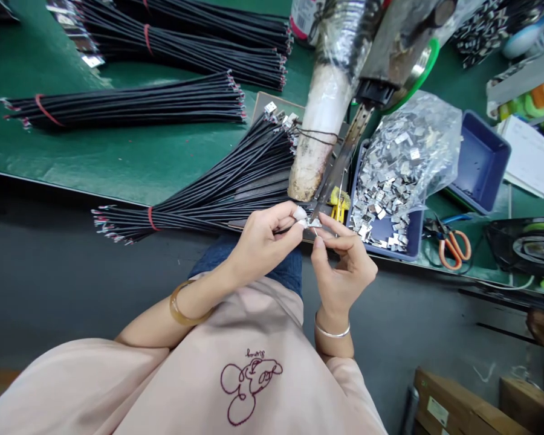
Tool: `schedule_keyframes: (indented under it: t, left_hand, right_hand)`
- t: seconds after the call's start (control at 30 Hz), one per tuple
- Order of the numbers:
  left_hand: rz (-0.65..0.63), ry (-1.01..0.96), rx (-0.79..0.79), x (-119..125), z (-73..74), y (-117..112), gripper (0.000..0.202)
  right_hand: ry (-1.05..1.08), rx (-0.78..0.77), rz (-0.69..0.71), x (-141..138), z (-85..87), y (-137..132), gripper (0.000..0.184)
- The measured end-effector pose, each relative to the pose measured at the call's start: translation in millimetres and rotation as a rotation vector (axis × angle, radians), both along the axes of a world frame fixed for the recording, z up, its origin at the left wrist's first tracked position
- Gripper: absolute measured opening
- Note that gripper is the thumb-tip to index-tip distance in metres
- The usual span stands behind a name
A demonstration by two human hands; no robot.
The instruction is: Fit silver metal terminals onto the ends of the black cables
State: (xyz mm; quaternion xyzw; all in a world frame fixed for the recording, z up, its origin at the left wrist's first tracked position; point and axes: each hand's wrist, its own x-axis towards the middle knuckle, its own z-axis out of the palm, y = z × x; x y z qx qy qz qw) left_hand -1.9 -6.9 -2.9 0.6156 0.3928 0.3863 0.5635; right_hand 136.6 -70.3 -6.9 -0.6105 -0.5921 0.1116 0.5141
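My left hand (272, 235), white wraps on its fingertips, pinches a small silvery metal connector (315, 223) at the end of a black cable. My right hand (344, 257) is closed just beside it, thumb and fingers pinching a thin pale wire (316, 232) that looks like solder. Directly above the connector, the dark shaft of a soldering iron (338, 172) points down toward my fingertips. A fanned bundle of black cables (236, 181), tied by a red band, lies to the left; some of its far ends carry metal connectors. My fingers partly hide the contact point.
A plastic-wrapped hose (320, 115) hangs over the work. On the right stand a blue tray (414, 238) with a bag of metal connectors (390, 175), another blue tray (483, 157) and orange-handled pliers (454, 249). More tied cables (140, 106) lie at left. A yellow cutter (339, 205) is close to my right hand.
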Motion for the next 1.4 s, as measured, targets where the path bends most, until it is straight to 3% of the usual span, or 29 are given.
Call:
schedule_keyframes:
  t: [0.6, 0.97, 1.4]
  left_hand:
    - [0.009, 0.041, 0.002, 0.3, -4.6, -2.5, 0.011]
    - [0.010, 0.066, 0.100, 0.5, -1.5, -0.4, 0.012]
    - [-0.024, 0.026, 0.033, -1.7, 1.5, 1.3, 0.013]
  right_hand:
    - [-0.195, 0.080, -0.025, 2.1, -3.7, 1.3, 0.012]
    - [-0.136, 0.043, -0.046, 0.2, 1.1, 0.3, 0.012]
    - [-0.098, 0.029, -0.021, -0.3, 1.4, -1.2, 0.011]
